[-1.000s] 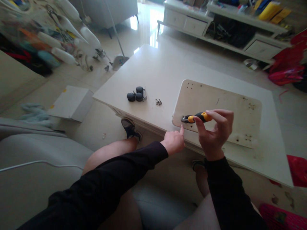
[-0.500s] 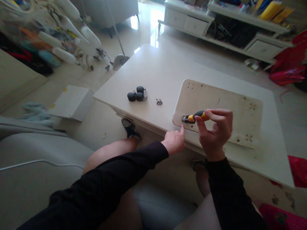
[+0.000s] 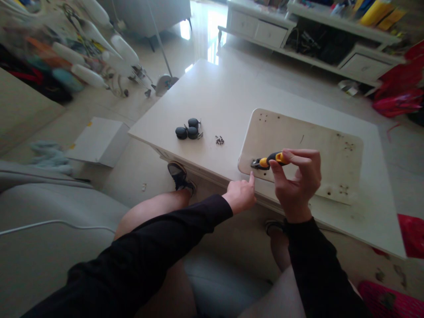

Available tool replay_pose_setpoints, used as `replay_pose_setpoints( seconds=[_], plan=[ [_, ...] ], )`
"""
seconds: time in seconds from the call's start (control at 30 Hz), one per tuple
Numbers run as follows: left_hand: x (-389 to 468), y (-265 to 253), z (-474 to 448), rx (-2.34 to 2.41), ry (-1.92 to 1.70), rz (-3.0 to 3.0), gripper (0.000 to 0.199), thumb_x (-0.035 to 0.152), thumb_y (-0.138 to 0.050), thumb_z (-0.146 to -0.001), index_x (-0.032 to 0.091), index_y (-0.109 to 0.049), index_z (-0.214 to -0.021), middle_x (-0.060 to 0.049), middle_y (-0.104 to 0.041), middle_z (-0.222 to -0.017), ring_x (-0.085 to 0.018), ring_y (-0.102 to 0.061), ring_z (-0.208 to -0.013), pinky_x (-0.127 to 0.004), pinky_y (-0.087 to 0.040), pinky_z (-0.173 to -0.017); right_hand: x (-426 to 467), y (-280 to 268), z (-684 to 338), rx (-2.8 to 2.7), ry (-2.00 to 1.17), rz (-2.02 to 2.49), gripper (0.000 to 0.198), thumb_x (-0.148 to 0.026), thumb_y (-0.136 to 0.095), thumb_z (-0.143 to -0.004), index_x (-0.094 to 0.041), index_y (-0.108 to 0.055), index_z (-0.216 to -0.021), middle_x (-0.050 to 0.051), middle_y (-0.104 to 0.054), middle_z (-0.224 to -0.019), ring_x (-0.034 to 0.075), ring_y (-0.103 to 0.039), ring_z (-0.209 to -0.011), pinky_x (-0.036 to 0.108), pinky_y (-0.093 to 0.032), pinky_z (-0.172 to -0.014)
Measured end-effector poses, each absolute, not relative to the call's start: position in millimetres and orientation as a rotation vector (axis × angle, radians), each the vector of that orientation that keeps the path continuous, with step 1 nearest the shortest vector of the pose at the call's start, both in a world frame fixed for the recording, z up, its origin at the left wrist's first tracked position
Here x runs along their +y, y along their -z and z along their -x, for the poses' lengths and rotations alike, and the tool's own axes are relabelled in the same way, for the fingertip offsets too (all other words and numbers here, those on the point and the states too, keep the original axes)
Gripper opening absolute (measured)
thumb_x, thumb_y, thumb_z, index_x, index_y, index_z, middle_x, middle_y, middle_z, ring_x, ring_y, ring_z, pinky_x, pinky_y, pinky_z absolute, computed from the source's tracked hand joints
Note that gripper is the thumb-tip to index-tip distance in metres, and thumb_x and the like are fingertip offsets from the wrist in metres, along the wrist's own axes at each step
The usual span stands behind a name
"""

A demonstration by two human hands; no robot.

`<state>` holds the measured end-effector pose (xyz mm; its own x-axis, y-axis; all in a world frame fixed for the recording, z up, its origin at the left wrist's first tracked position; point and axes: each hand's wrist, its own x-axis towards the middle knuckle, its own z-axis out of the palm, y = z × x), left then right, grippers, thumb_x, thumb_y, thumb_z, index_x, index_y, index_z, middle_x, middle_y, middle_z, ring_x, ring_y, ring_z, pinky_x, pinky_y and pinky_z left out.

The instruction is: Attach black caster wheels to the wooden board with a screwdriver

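Note:
My right hand [image 3: 296, 181] pinches the yellow and black handle of a screwdriver [image 3: 278, 157] between thumb and fingers. The screwdriver leans to the left, its far end at a metal-plated caster [image 3: 255, 164] near the left front corner of a pale board [image 3: 298, 137]. That caster is partly covered by the tool. My left hand [image 3: 241, 194] has its index finger stretched out to the board's front edge, just below the caster; its other fingers are curled and hold nothing that I can see. Small screw holes show at the board's other corners.
Three black casters [image 3: 188, 130] lie together on the white table [image 3: 218, 97], beside a small pile of dark screws [image 3: 219, 140]. A white box [image 3: 99, 141] stands on the floor at left. Behind the table is a white cabinet [image 3: 265, 33]. Red bags lie at right.
The screwdriver's handle has turned slightly between my right fingers, showing more yellow at its end. My left hand keeps its place at the board's edge.

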<state>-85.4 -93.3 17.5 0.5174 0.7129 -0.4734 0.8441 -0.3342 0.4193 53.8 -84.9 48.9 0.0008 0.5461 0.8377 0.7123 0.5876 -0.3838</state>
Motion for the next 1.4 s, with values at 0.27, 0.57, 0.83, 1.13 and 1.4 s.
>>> replay_pose_setpoints(
  seconds=[0.27, 0.57, 0.83, 1.13, 1.4],
  plan=[
    [-93, -17, 85, 1.258, 0.256, -2.131, 0.090, 0.034, -0.063, -0.103, 0.006, -0.021, -0.177, -0.022, -0.077, -0.133, -0.033, -0.078, -0.119, -0.041, -0.060, -0.095, -90, -49, -57, -1.762, 0.149, 1.036, 0.041, -0.020, -0.069, -0.094, -0.028, -0.069, -0.134, 0.010, -0.076, -0.128, 0.029, -0.076, -0.117, 0.050, -0.066, -0.096],
    [-93, -16, 86, 1.259, 0.238, -2.136, 0.090, 0.037, -0.063, -0.103, 0.006, -0.021, -0.176, -0.021, -0.078, -0.131, -0.033, -0.078, -0.120, -0.040, -0.060, -0.094, -88, -46, -59, -1.758, 0.206, 1.027, 0.046, -0.018, -0.072, -0.091, -0.028, -0.070, -0.136, 0.010, -0.079, -0.120, 0.027, -0.078, -0.109, 0.047, -0.068, -0.089],
    [-92, -17, 85, 1.254, 0.260, -2.141, 0.092, 0.038, -0.063, -0.102, 0.009, -0.019, -0.178, -0.022, -0.077, -0.134, -0.033, -0.077, -0.121, -0.040, -0.059, -0.093, -86, -46, -61, -1.751, 0.273, 1.034, 0.047, -0.018, -0.080, -0.089, -0.027, -0.070, -0.134, 0.008, -0.079, -0.115, 0.025, -0.076, -0.104, 0.042, -0.064, -0.089],
    [-93, -18, 85, 1.258, 0.242, -2.123, 0.092, 0.033, -0.063, -0.101, 0.007, -0.019, -0.177, -0.022, -0.078, -0.131, -0.033, -0.078, -0.119, -0.041, -0.060, -0.093, -87, -44, -63, -1.713, 0.229, 1.030, 0.046, -0.020, -0.082, -0.089, -0.028, -0.071, -0.133, 0.008, -0.081, -0.117, 0.027, -0.079, -0.107, 0.046, -0.066, -0.090],
    [-93, -17, 85, 1.253, 0.257, -2.131, 0.093, 0.037, -0.063, -0.102, 0.007, -0.017, -0.177, -0.022, -0.078, -0.130, -0.033, -0.077, -0.120, -0.040, -0.059, -0.092, -86, -31, -72, -1.685, 0.142, 1.013, 0.055, -0.026, -0.083, -0.088, -0.032, -0.062, -0.138, 0.007, -0.079, -0.124, 0.030, -0.080, -0.113, 0.056, -0.068, -0.095]
  ],
)
